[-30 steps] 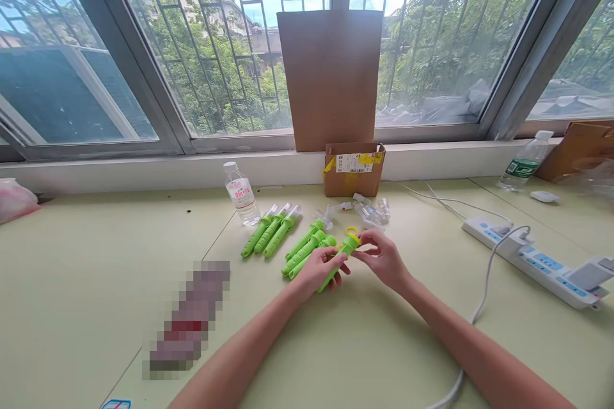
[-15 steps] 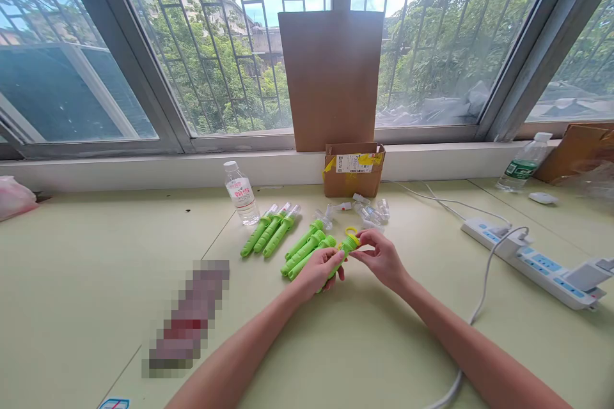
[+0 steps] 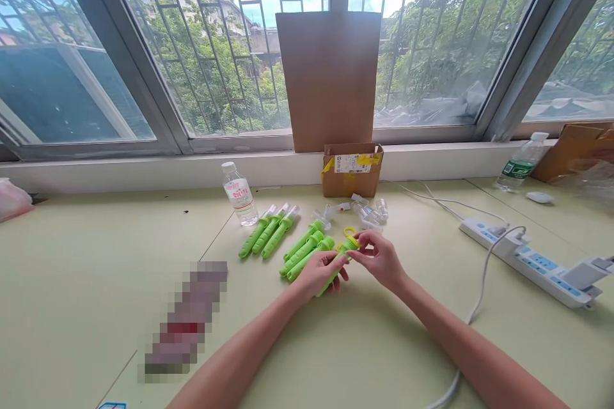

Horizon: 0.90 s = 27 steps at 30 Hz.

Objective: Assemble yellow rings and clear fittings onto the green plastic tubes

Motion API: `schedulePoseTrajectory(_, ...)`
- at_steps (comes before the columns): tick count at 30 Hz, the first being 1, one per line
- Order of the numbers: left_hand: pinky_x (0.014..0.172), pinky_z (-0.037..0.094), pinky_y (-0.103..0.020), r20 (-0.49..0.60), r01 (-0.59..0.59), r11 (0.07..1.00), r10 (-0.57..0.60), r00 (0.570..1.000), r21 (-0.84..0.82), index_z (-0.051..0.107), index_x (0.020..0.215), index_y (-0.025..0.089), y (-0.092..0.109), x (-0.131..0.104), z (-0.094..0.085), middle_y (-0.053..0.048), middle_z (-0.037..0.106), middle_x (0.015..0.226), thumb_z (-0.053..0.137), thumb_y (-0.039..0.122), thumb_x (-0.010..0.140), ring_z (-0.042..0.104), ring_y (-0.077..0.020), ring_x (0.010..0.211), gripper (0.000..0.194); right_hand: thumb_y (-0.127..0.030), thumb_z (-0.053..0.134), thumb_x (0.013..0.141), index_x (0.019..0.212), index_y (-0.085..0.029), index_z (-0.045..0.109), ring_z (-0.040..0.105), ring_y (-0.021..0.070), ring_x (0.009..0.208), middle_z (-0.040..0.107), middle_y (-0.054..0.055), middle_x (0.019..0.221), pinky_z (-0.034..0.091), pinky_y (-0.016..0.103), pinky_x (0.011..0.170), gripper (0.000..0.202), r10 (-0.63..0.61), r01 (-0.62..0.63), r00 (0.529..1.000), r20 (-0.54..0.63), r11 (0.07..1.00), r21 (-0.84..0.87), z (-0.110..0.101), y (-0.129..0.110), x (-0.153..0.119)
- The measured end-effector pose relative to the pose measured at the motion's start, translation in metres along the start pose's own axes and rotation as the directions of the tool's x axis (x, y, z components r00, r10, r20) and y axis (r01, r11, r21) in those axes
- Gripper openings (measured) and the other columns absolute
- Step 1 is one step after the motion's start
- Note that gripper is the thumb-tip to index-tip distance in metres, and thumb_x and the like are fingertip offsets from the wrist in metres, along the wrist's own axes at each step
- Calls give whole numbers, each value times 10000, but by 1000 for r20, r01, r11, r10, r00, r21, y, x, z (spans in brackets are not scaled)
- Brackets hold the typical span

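My left hand (image 3: pixel 317 273) is closed around a green plastic tube (image 3: pixel 346 246) with a threaded head, tilted up to the right. A yellow ring piece (image 3: pixel 354 241) sits at its head, one loop sticking out. My right hand (image 3: pixel 381 259) pinches at that yellow piece with thumb and fingertips; the exact contact is partly hidden. Beside my left hand lie several green tubes with bare threaded heads (image 3: pixel 303 245). Farther left, three green tubes with clear caps (image 3: pixel 273 234) lie side by side. Loose clear plastic caps (image 3: pixel 368 211) are scattered beyond my right hand.
A water bottle (image 3: pixel 240 195) stands behind the capped tubes, and a small cardboard box (image 3: pixel 351 172) by the sill. On the right are a power strip (image 3: pixel 527 262), its cable, a white mouse-shaped item (image 3: pixel 540 197) and another bottle (image 3: pixel 520 163). A blurred-out object (image 3: pixel 187 319) lies left.
Both hands keep their hold at the tube's head, with only a slight shift of the fingers. The whole view has drifted a little.
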<state>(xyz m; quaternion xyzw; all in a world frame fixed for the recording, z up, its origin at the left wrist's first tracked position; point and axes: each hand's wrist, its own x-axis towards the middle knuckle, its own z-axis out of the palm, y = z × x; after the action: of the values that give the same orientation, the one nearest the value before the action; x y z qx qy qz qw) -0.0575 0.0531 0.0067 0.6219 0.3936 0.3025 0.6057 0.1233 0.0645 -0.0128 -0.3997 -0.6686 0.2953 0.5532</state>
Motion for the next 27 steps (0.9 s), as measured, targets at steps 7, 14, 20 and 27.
schedulePoseTrajectory(7, 396, 381, -201, 80, 48, 998, -45, 996, -45, 593, 988, 112, -5, 3, -4, -69, 671, 766, 458, 589, 822, 513, -81, 416, 523, -367, 730, 697, 801, -201, 494, 566, 129, 687, 547, 17, 853, 619, 346, 647, 306, 43, -42, 998, 52, 999, -22, -3, 2, 0)
schedulePoseTrajectory(14, 329, 291, -171, 56, 39, 999, -37, 998, -32, 594, 938, 135, -3, 2, -5, -10, 610, 646, 428, 588, 839, 410, -43, 348, 493, -414, 728, 692, 806, -203, 472, 625, 184, 796, 559, 41, 918, 623, 332, 586, 351, 117, -127, 985, 126, 989, 73, -2, -5, 1)
schedulePoseTrajectory(20, 298, 261, -159, -61, 56, 998, -54, 997, 42, 483, 980, 179, -4, 0, -4, 45, 594, 581, 618, 531, 737, 389, -45, 303, 448, -418, 737, 681, 754, -199, 471, 600, 222, 937, 564, 54, 950, 627, 346, 652, 353, 82, -86, 995, 57, 993, 83, 2, -1, -1)
schedulePoseTrajectory(27, 325, 314, -174, -101, 16, 999, -20, 995, -47, 483, 818, 165, -3, 1, -2, -56, 683, 742, 655, 514, 701, 520, -86, 388, 407, -432, 728, 686, 777, -194, 522, 620, 198, 841, 584, 44, 912, 632, 364, 655, 328, 38, -38, 999, -2, 998, 48, 4, 0, -3)
